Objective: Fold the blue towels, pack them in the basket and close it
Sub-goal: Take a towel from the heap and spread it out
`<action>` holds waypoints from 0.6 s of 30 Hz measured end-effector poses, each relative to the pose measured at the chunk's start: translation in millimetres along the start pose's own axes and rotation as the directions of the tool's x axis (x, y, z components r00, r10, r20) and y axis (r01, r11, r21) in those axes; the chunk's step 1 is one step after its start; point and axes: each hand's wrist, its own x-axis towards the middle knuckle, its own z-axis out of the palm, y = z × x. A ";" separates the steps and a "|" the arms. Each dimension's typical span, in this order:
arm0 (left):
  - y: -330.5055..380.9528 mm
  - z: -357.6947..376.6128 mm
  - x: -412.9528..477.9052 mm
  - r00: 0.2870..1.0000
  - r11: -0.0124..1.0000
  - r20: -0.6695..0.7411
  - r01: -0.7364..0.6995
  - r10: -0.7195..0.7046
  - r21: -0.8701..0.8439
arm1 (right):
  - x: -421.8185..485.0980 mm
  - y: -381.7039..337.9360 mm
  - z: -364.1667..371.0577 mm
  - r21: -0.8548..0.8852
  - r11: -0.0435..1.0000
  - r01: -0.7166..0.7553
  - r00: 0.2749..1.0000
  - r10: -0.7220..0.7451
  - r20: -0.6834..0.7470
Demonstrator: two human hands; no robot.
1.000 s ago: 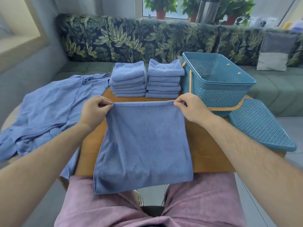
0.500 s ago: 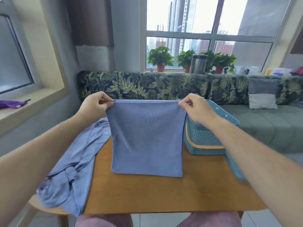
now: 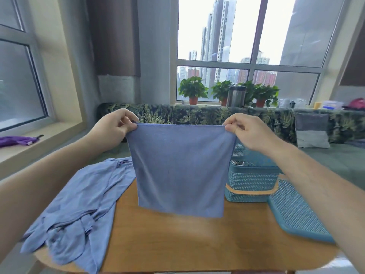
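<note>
**Wooden table (image 3: 187, 240) by the city window: one towel (image 3: 181, 169) held up mid-fold**

Your left hand (image 3: 114, 127) pinches the towel's top left corner between the thumb and curled fingers. Your right hand (image 3: 248, 133) pinches the top right corner the same way. The top edge runs taut and level between them, and the cloth hangs flat in front of you over the middle of the table. Its lower hem is near the wood, though you cannot tell whether it touches.

On your left, a heap of unfolded towels (image 3: 79, 202) spills over the table's edge. On your right, the basket (image 3: 252, 177) stands open on the table, partly hidden by the hanging cloth and your right wrist. Its lid (image 3: 296, 212) lies flat just beside it on the near side. Beyond are the leaf-print sofa (image 3: 197, 115) and the potted plants (image 3: 193, 89) on the sill.

You appear to be in the folding step, and the heap suggests several towels remain. The lid is off and packing looks some way away. The next move probably calls for lowering the cloth onto the bare wood, or bringing the two corners together, with the edges kept matched. Keep the hem clear of the heap and the basket.

A second ago the top edge sat low over the table and the cloth draped off the near edge toward your lap. Two folded stacks showed beside the basket then. Since then both hands have risen with the same grips, and the view has tipped up to the window. The stacks are now out of sight behind the towel.
</note>
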 end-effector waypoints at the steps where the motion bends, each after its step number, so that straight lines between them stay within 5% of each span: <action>1: -0.8 2.8 1.8 1.000 0.997 0.014 0.001 -0.002 0.071 | 1.5 0.2 -0.8 -0.033 0.999 -0.004 1.000 0.005 0.018; 7: -14.4 33.6 4.0 0.997 0.974 0.054 0.038 -0.051 0.222 | 3.7 10.1 19.1 -0.172 0.976 -0.133 0.967 0.166 0.195; 18: -24.9 43.5 25.6 0.996 0.981 -0.078 0.058 -0.044 0.186 | 23.6 27.3 53.7 -0.098 0.990 -0.103 0.992 0.094 -0.088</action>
